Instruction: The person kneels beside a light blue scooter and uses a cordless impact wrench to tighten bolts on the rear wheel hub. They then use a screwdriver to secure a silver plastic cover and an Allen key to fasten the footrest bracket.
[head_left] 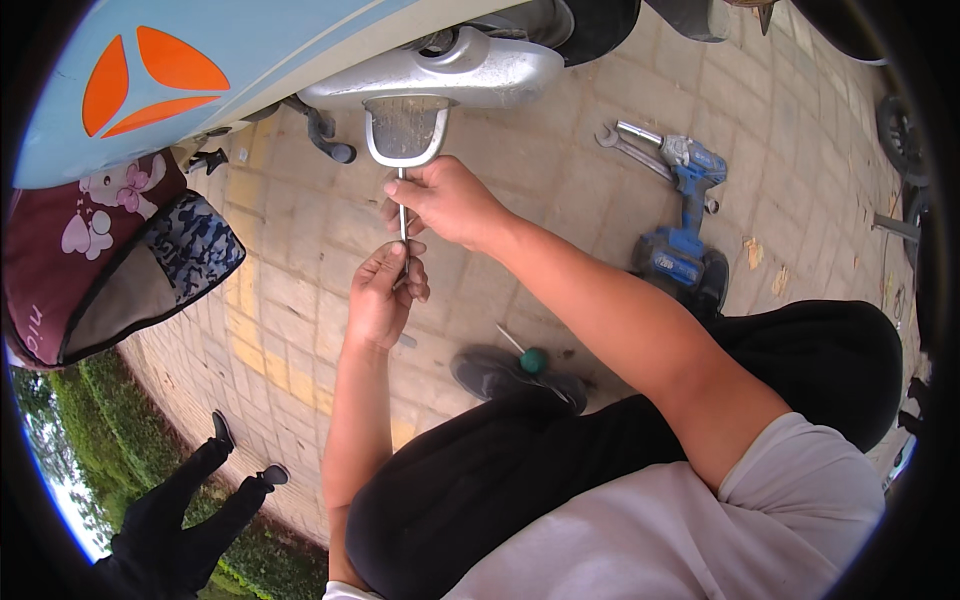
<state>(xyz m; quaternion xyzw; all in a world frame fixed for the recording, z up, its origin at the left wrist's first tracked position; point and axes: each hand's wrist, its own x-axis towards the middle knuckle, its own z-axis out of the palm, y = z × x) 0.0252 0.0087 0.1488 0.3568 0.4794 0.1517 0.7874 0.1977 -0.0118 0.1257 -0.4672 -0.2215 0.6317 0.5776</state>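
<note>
A thin silver metal rod stands in line between my two hands, its upper end just under a silver-rimmed grey part on the vehicle's underside. My left hand pinches the rod's lower end with curled fingers. Higher up, my right hand is closed round the rod near the rim. I cannot tell whether the rod is joined to that part. Above both hands runs a silver housing, beneath a light blue panel with an orange emblem.
A blue impact wrench with a socket stands at the right on the paving, beside an open-ended wrench. A green-handled screwdriver lies by my shoe. A maroon and camouflage cover hangs at left. A bystander's legs are at lower left.
</note>
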